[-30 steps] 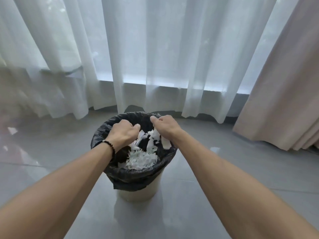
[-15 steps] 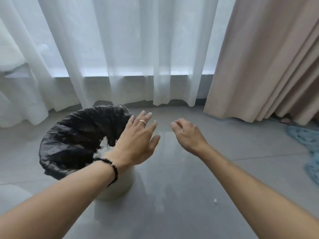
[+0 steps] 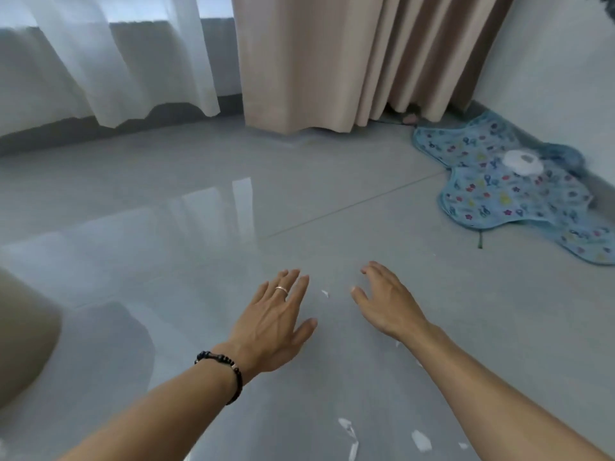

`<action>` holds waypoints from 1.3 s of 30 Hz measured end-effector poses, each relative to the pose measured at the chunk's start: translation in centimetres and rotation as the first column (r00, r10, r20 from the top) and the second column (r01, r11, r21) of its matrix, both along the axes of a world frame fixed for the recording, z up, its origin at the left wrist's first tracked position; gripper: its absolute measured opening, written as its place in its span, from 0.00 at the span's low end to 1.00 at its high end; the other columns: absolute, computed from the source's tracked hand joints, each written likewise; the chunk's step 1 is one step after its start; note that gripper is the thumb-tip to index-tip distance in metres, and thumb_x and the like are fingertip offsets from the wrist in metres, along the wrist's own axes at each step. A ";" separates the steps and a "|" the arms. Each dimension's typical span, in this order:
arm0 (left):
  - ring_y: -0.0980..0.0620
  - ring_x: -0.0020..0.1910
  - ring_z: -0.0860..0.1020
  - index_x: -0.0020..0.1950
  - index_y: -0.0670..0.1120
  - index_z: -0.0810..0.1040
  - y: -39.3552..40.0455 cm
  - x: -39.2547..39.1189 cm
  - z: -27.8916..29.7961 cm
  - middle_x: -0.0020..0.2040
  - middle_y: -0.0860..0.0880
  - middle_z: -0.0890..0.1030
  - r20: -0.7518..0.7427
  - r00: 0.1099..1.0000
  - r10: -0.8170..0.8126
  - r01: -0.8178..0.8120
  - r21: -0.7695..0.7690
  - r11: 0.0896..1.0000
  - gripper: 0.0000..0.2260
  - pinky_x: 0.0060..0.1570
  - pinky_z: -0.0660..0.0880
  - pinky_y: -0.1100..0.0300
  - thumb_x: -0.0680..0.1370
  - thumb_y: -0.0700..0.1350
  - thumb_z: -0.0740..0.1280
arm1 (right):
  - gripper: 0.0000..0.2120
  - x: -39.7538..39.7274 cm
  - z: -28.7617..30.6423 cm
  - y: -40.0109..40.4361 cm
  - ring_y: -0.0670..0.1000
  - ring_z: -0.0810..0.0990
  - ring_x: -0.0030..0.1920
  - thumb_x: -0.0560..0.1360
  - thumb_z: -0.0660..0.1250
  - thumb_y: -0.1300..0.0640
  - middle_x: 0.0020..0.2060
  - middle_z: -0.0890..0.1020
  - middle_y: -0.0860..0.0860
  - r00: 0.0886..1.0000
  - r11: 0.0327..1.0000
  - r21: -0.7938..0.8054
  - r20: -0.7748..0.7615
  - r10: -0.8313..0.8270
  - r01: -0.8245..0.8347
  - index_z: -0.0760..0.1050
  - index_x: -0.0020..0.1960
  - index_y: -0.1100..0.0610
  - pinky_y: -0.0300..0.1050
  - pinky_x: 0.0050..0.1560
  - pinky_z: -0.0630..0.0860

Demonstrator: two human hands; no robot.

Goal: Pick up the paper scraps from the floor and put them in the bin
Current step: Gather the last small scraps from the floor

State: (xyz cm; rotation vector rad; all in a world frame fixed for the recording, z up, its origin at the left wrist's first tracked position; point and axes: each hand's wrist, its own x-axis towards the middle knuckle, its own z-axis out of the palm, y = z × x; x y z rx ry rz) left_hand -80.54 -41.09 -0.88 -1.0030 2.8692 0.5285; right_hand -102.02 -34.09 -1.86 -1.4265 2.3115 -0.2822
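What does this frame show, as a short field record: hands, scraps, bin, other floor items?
left hand: open, fingers spread, above floor
right hand: open, holding nothing
nearest scrap: small white scrap on floor between hands
other scraps: larger pieces near bottom edge
bin: not in view
other: patterned blue cloth by wall

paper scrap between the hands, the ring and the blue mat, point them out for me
paper scrap (image 3: 324,293): head view, middle of the small white piece on the floor between both hands
ring (image 3: 282,289): head view, band on a left-hand finger
blue mat (image 3: 519,197): head view, patterned middle of the cloth
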 end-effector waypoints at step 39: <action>0.47 0.76 0.56 0.75 0.42 0.62 8.4 -6.0 -6.1 0.75 0.44 0.64 -0.186 0.754 -0.629 0.633 -0.049 0.773 0.34 0.72 0.50 0.50 0.77 0.63 0.54 | 0.30 1.2 -3.1 22.6 0.44 0.43 0.77 0.79 0.51 0.43 0.77 0.49 0.46 0.921 0.923 -0.045 -0.059 -0.385 0.383 0.55 0.76 0.55 0.41 0.74 0.39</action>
